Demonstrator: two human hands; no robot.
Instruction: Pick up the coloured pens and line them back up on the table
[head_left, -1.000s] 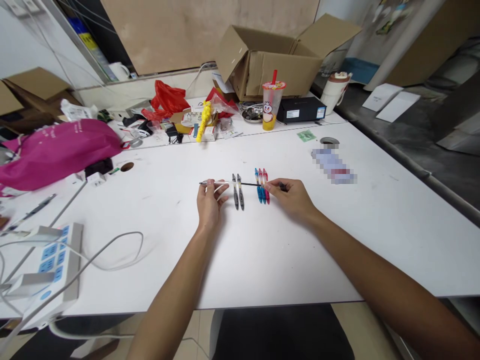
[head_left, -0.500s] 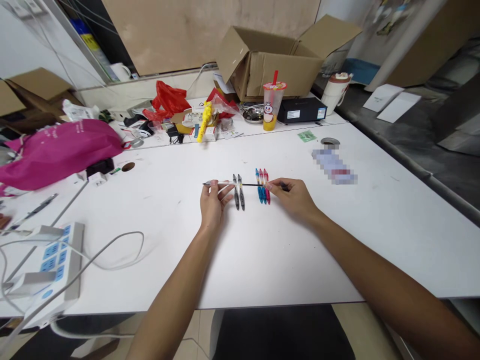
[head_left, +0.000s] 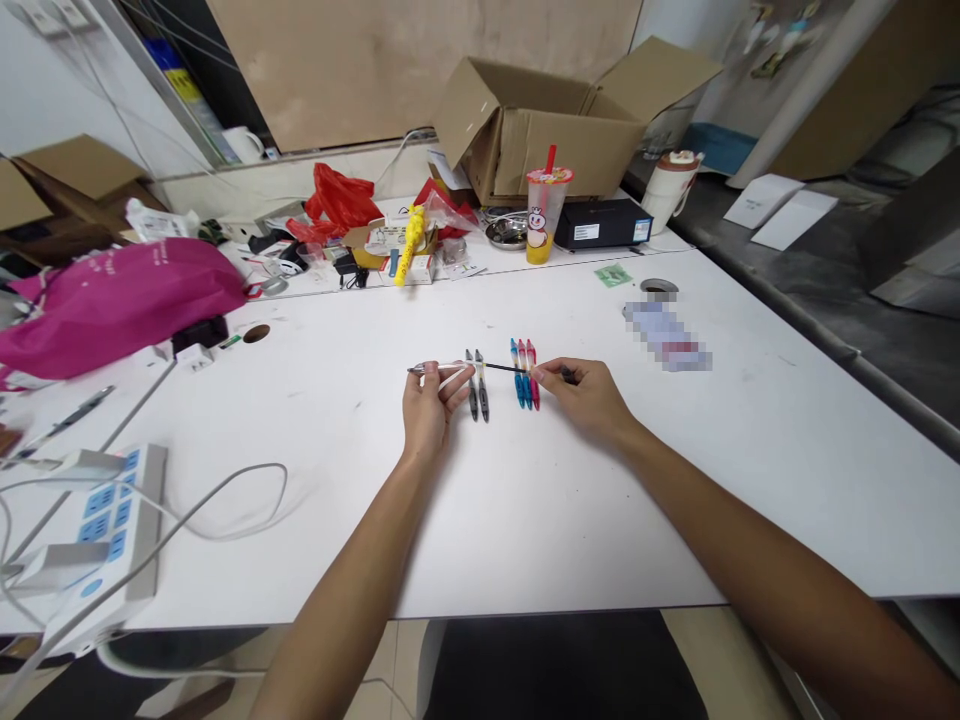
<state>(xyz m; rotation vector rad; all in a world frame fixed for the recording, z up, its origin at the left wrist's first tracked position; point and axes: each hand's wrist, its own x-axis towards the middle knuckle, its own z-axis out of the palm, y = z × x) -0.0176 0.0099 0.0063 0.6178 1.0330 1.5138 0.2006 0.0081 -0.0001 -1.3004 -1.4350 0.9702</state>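
Observation:
My left hand pinches a clear pen barrel held level over the white table. My right hand pinches the end of a thin black refill that runs into that barrel. Below the refill lie two black pens side by side. Just right of them lie two blue pens and a red pen, close to my right fingers.
A white power strip with a looping cable lies at the front left. A pink bag sits at the left. At the back stand an open cardboard box, a drink cup and a black box.
My left hand with the barrel has shifted slightly right toward my right hand, and less of the black refill shows between them.

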